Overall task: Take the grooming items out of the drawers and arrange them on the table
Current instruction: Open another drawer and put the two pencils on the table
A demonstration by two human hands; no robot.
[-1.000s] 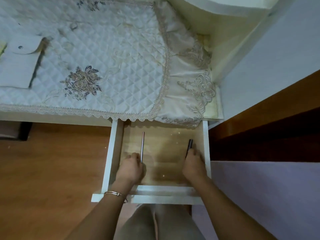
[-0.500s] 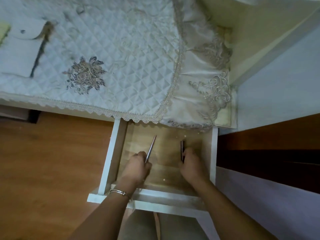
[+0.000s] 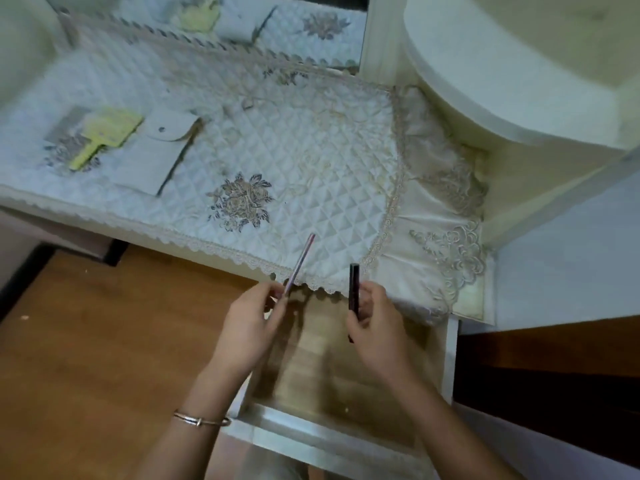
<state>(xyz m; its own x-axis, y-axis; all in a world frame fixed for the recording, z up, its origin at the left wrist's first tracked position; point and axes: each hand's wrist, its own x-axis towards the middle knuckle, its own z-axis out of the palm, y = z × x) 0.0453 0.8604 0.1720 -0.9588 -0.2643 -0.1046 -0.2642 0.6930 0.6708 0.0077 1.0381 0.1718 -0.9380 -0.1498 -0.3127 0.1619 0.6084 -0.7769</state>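
Note:
My left hand grips the lower end of a thin silver-pink pencil, which points up and to the right over the table's front edge. A short dark tube stands nearly upright in my right hand. Both hands hover above the open white drawer, whose wooden bottom shows nothing else. The table carries a quilted white cloth with lace trim.
A yellow hand mirror and a white snap pouch lie on the cloth at the left. A mirror stands along the back. A rounded cream shelf overhangs at the right. Wooden floor lies to the left of the drawer.
Both hands have lifted out of the drawer, carrying the pencil and the dark tube up to the table's front edge. The view has tilted up, showing more of the table.

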